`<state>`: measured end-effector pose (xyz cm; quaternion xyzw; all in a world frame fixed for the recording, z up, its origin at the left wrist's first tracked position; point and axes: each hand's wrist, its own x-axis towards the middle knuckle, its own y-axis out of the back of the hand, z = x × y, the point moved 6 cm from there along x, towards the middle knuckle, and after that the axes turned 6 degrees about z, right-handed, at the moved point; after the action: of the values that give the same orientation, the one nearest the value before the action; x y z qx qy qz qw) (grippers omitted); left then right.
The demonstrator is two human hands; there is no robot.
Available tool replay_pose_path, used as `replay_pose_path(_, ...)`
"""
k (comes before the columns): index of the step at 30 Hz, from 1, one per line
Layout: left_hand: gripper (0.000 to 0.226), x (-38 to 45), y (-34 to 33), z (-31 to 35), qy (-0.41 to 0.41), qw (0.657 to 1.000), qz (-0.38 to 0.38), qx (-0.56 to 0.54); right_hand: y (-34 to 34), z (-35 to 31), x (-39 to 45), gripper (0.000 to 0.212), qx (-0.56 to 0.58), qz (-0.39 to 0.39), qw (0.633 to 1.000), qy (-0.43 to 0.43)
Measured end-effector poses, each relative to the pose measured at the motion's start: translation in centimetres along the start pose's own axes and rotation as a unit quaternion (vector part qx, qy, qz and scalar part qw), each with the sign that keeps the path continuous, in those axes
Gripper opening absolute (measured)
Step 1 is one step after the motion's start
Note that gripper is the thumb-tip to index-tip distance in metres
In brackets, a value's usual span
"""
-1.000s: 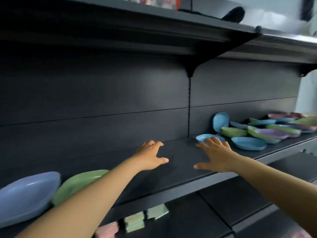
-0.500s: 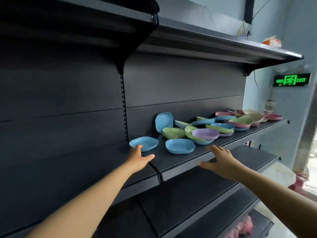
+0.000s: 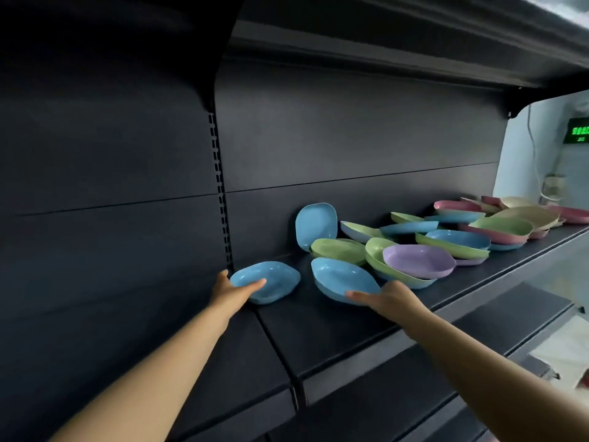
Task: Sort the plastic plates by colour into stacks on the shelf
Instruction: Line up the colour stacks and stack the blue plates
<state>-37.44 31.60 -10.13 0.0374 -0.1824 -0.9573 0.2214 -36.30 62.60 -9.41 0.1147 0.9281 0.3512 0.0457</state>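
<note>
Both arms reach onto the dark matte metal shelf (image 3: 334,327). Left hand (image 3: 231,293) grips the near rim of a blue plate (image 3: 271,280): thumb lies over the rim into the bowl, the other fingers sit out of sight beneath. That plate is a glossy plastic rounded square, shallow, sitting right by the slotted upright (image 3: 220,193) at the panel seam. Right hand (image 3: 387,299) is at the near edge of a second blue plate (image 3: 342,277), thumb stretched flat along the rim; fingers look tucked under it, but the view is poor there, so the hold is likely, not certain. This plate is tilted, its far edge touching a green plate (image 3: 338,250). A third blue plate (image 3: 315,224) stands on edge against the back panel. Further right: a loose overlapping heap, with a lilac plate (image 3: 417,261) nested in green ones, then blue, pink and beige plates toward the far end. All are smooth with soft corners.
</note>
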Motion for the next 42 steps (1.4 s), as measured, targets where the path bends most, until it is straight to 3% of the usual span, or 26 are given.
replay_pose_path(2,0.102,2.3,-0.2,0.0,0.009,1.0,-0.01,0.002,-1.0,-0.4,2.0,0.102,-0.061,-0.004,0.998,0.014)
replay_pose_path(3,0.102,3.3,-0.3,-0.1,0.01,1.0,-0.015,0.001,-1.4,-0.8,2.5,0.102,-0.098,-0.013,0.995,0.022)
replay_pose_path(5,0.103,4.7,-0.8,-0.5,0.006,1.0,-0.025,0.007,-1.8,-1.5,3.2,0.079,-0.147,-0.019,0.988,0.029)
replay_pose_path(10,0.103,5.2,-2.2,-0.6,-0.041,0.996,-0.048,0.062,-2.7,-2.0,4.2,0.086,-0.216,0.019,0.976,0.017)
replay_pose_path(17,0.083,4.1,-1.2,-0.7,-0.072,0.997,-0.017,-0.015,-3.1,-1.8,5.3,0.076,-0.197,-0.031,0.98,0.019)
replay_pose_path(23,0.063,-0.1,1.5,-1.3,-0.036,0.985,0.106,-0.134,-2.4,-1.1,4.7,0.084,-0.068,-0.026,0.997,0.03)
replay_pose_path(27,0.044,-4.2,3.9,-2.3,0.006,0.959,0.178,-0.222,-1.8,-0.9,2.7,0.057,0.02,0.041,0.997,0.054)
replay_pose_path(30,0.022,-7.6,6.0,-3.1,0.032,0.936,0.202,-0.288,-2.5,-1.6,1.0,0.058,0.085,0.045,0.994,0.058)
replay_pose_path(36,0.013,-14.2,13.9,-5.6,0.063,0.904,0.272,-0.324,-7.6,-6.9,-7.2,0.051,0.291,-0.066,0.952,0.07)
replay_pose_path(42,0.011,-19.0,24.8,-8.3,0.068,0.883,0.367,-0.286,-13.5,-13.7,-16.7,0.037,0.344,-0.183,0.913,0.116)
